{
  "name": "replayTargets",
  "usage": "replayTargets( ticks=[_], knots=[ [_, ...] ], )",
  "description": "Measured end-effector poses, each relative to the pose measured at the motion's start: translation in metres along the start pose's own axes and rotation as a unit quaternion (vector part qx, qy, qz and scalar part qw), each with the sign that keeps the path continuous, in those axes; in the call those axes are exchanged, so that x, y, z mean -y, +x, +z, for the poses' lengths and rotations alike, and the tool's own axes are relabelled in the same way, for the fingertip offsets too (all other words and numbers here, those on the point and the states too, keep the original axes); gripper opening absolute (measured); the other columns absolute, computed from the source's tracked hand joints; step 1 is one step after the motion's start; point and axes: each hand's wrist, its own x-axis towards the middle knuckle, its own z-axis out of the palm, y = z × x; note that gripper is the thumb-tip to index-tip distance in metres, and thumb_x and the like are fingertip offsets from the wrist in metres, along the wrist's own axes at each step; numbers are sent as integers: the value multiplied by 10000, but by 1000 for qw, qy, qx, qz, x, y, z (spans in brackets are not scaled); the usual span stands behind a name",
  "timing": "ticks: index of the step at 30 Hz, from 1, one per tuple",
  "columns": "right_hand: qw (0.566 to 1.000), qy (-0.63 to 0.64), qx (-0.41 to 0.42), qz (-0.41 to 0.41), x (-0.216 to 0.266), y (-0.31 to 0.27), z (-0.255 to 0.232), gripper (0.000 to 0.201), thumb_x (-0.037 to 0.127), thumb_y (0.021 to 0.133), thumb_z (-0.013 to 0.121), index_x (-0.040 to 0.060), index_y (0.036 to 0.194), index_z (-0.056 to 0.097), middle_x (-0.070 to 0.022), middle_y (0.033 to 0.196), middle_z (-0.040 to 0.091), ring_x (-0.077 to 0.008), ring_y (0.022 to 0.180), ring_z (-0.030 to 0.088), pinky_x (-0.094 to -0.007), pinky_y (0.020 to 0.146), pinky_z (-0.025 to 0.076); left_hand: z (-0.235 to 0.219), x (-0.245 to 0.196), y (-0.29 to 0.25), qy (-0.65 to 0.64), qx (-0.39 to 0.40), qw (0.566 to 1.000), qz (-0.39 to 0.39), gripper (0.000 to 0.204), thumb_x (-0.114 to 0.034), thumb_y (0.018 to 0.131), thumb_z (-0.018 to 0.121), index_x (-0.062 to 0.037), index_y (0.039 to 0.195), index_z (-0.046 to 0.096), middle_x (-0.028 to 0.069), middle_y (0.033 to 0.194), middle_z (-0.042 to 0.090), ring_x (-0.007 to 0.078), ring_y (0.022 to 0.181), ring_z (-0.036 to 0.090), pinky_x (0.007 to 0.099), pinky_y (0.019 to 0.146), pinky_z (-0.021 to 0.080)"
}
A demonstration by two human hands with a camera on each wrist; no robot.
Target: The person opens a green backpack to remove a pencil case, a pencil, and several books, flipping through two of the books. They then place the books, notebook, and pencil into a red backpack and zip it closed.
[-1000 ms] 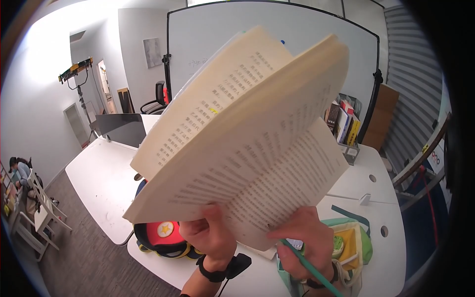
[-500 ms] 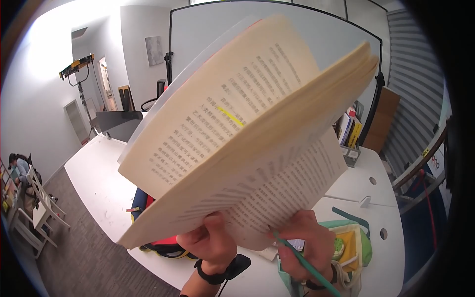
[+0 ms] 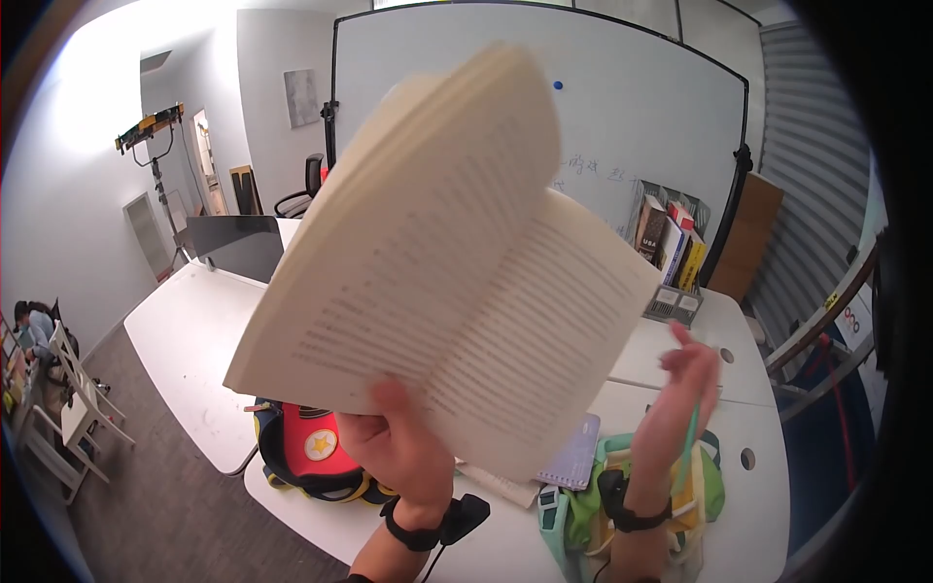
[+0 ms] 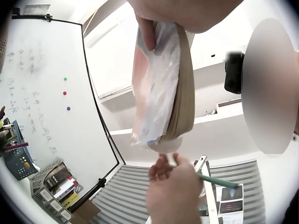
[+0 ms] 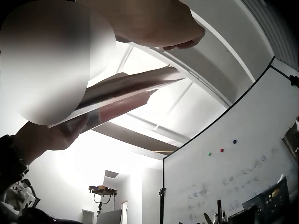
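An opened book [image 3: 466, 291] is held up in the middle of the head view, its upper pages blurred. My left hand [image 3: 403, 452] grips its lower edge, the thumb on the printed pages. In the left wrist view the book's cover [image 4: 161, 88] hangs below that hand's fingers. My right hand [image 3: 680, 398] is apart from the book, to its right, with a green pen-like stick [image 3: 691, 437] held in it. The left wrist view shows the right hand [image 4: 175, 191] curled round the stick [image 4: 218, 180].
A red and blue bag [image 3: 316, 462] lies on the white table [image 3: 194, 360]. A purple notebook [image 3: 575, 455] and a green and yellow bag [image 3: 593, 515] are nearer the right. Behind stand a book rack [image 3: 673, 303] and a whiteboard [image 3: 641, 107]. A person sits far left.
My right hand has left the book's lower page and moved up and right with the stick. The book's upper pages have swung left, and the yellow-marked page is out of sight.
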Motion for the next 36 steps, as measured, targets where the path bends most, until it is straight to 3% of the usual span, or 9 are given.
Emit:
replayTargets(
  ticks=[3,4,9,12,17,20,26,34,36],
  knots=[
    [904,251,241,248,-2,3,-7,353,425,1074,424,80,1043,489,-148,1261,572,-229,1022,639,-345,894,498,6,1,-1,-41,5,999,-25,277,-214,1038,575,48,1121,543,76,1009,665,103,914,599,248,839,464],
    [876,317,243,270,3,-8,2,232,257,1044,537,26,1068,532,-180,1217,614,-227,966,668,-377,869,534,8,2,-2,-55,10,998,-34,282,-217,1040,574,50,1127,544,76,1017,665,102,927,598,249,843,465],
    [955,153,158,200,21,-17,8,381,171,906,728,102,839,359,0,879,462,-114,845,522,-245,802,450,1,7,-3,-27,135,987,-85,338,-249,1056,532,47,1219,521,104,1129,658,133,1014,620,301,906,495],
    [990,75,116,24,46,-21,0,427,34,888,721,106,747,325,20,719,469,-55,649,419,-199,592,364,3,13,0,-103,175,959,-199,406,-288,1076,469,45,1309,478,139,1216,637,180,1087,634,348,957,520],
    [984,-51,122,-116,60,-41,-8,425,63,871,739,82,707,347,-116,729,607,-84,661,487,-235,597,407,11,19,8,-246,201,793,-520,484,-310,1078,449,23,1427,408,134,1371,564,253,1230,578,396,1043,483],
    [990,-30,116,-81,58,-38,-6,415,51,864,738,85,711,353,-91,742,598,-91,677,487,-239,632,422,10,18,12,-275,222,755,-553,495,-298,1075,457,17,1449,377,153,1403,532,260,1251,561,403,1053,476],
    [990,78,106,-52,55,-30,-2,406,36,850,721,102,719,342,-47,778,570,-84,726,453,-230,684,413,-1,6,23,-176,274,800,-504,437,-193,1030,566,34,1386,454,159,1302,606,227,1156,622,360,996,509],
    [987,-29,139,82,51,-14,-6,431,126,894,717,104,727,320,37,675,374,-46,651,309,-212,578,295,13,3,1,-171,98,948,-252,259,-99,989,633,48,1192,569,120,1142,668,144,986,640,298,877,520],
    [995,12,75,66,51,-13,-2,353,146,934,661,83,768,355,-33,692,486,-77,615,396,-229,575,360,9,5,-1,-156,83,962,-210,256,-99,988,637,54,1183,570,111,1117,675,134,965,637,289,867,513]
  ],
)
